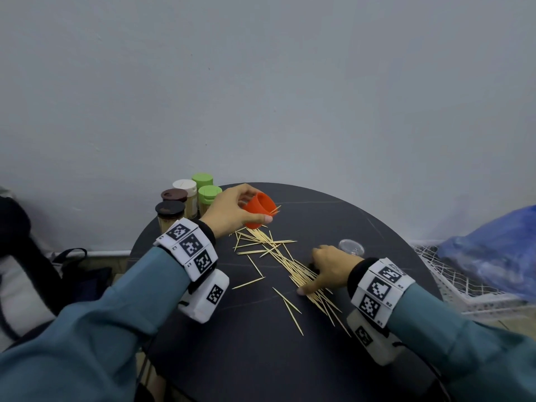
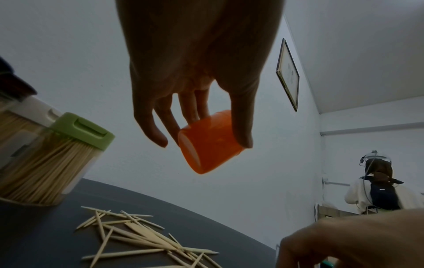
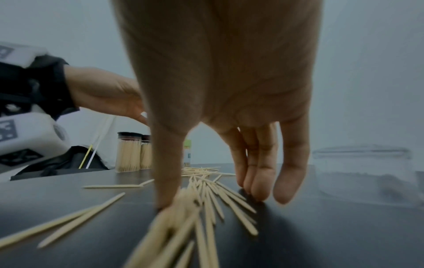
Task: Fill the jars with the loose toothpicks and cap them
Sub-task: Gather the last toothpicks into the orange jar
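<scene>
My left hand [image 1: 258,207] grips a small orange jar [image 1: 259,209] by its sides and holds it tilted above the table, mouth to the right, with a few toothpicks poking out. The left wrist view shows the jar's base [image 2: 206,145] between thumb and fingers [image 2: 204,141]. Loose toothpicks [image 1: 278,256] lie in a diagonal streak on the round black table [image 1: 290,358]. My right hand [image 1: 311,271] rests on the near end of the streak. Its thumb and straight fingers [image 3: 259,181] touch the table on either side of a bunch of toothpicks [image 3: 206,190].
Several capped, filled jars [image 1: 185,201] with brown, white and green lids stand at the table's far left edge. A clear lid [image 1: 351,246] lies just beyond my right hand. A blue bag [image 1: 493,248] on a white wire rack sits right; a dark bag [image 1: 17,242] left.
</scene>
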Demonstrator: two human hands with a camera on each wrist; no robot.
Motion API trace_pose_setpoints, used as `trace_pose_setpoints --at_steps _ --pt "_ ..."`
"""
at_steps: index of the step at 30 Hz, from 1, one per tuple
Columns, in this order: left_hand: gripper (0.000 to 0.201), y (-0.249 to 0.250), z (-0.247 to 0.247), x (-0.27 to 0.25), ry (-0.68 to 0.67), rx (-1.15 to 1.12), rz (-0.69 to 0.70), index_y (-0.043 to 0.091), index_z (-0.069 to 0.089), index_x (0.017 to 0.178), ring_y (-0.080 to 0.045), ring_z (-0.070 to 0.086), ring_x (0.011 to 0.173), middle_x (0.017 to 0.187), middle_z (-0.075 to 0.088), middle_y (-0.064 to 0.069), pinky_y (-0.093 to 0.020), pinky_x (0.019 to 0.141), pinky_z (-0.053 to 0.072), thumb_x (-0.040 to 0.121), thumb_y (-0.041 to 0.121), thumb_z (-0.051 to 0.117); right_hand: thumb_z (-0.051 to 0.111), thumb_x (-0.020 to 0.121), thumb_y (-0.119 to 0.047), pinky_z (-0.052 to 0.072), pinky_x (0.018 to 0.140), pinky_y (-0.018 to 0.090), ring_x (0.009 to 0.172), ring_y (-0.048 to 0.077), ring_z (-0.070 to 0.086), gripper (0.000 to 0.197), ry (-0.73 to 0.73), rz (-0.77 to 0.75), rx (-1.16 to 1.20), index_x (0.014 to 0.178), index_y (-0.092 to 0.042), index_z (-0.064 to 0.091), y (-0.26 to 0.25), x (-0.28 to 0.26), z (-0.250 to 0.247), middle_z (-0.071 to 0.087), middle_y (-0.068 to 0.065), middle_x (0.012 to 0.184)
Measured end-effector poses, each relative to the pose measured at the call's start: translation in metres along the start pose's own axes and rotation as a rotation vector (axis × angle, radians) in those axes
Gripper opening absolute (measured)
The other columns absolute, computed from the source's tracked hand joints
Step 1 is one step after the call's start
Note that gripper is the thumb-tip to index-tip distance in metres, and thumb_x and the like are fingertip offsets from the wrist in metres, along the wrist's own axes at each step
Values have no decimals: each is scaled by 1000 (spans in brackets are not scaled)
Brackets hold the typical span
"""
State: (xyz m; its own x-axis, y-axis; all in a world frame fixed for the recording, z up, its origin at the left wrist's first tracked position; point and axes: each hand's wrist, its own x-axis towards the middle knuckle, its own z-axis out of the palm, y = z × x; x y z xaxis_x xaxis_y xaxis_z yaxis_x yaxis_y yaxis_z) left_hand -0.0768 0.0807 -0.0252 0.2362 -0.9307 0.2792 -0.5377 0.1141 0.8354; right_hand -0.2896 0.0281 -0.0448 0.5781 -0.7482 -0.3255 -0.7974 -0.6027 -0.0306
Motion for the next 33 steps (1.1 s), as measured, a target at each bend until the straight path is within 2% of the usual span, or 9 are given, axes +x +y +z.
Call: trace_pose_setpoints --at_steps 2,3,7,10,14,19,23,29,33 --pt "57 0 1 0 -5 11 -2 14 58 117 -18 55 110 117 62 -4 -27 91 45 67 21 84 68 80 -43 41 62 22 75 15 51 35 21 6 51 78 -13 52 0 4 2 52 0 82" --pt "57 -1 1 0 -7 15 -3 15 58 117 -19 55 110 117 62 -4 -27 91 45 67 21 84 68 82 -38 38 57 21 70 15 50 33 28 8 78 70 -13 50 -1 7 1 51 0 74" --pt "58 -1 2 1 -12 17 -2 15 57 117 -18 55 110 117 61 -3 -27 90 44 67 22 84 67 84 -25 50 83 30 99 25 61 27 39 32 131 103 -5 64 -4 16 0 64 11 108" --pt "58 0 1 1 -12 24 -6 15 57 118 -17 54 110 117 60 -2 -26 90 44 67 22 83 65 86 -21 50 90 34 105 27 60 27 60 50 115 107 -4 63 -6 23 0 62 13 114" --pt "59 -1 1 1 -14 29 -10 16 56 118 -19 54 111 119 59 -3 -28 90 46 67 23 83 63 88 -22 49 90 32 105 27 58 35 60 72 105 115 -1 56 -9 27 -3 58 14 118" --pt "60 -1 0 1 -16 36 -11 17 55 120 -19 54 113 122 58 -4 -30 91 46 67 25 83 62 89 -22 41 74 27 89 23 53 35 54 74 70 114 2 55 -9 30 -7 56 13 103" --pt "61 -1 1 2 -20 46 -15 17 54 122 -20 53 115 124 57 -4 -30 92 47 68 26 82 66 86 -21 44 77 26 103 27 59 33 97 60 89 112 -2 60 -3 30 -11 60 14 115" --pt "62 0 2 1 -41 79 -18 18 53 124 -18 52 116 125 56 -2 -28 89 45 69 28 81 67 85 -22 48 81 26 99 23 61 30 188 52 195 109 -4 64 8 27 -16 64 12 109" --pt "62 0 3 0 -47 80 -26 18 53 124 -18 52 116 125 57 -2 -29 91 45 69 28 82 67 84 -16 55 83 33 87 23 68 19 261 38 377 98 -3 67 15 28 -19 70 13 97"
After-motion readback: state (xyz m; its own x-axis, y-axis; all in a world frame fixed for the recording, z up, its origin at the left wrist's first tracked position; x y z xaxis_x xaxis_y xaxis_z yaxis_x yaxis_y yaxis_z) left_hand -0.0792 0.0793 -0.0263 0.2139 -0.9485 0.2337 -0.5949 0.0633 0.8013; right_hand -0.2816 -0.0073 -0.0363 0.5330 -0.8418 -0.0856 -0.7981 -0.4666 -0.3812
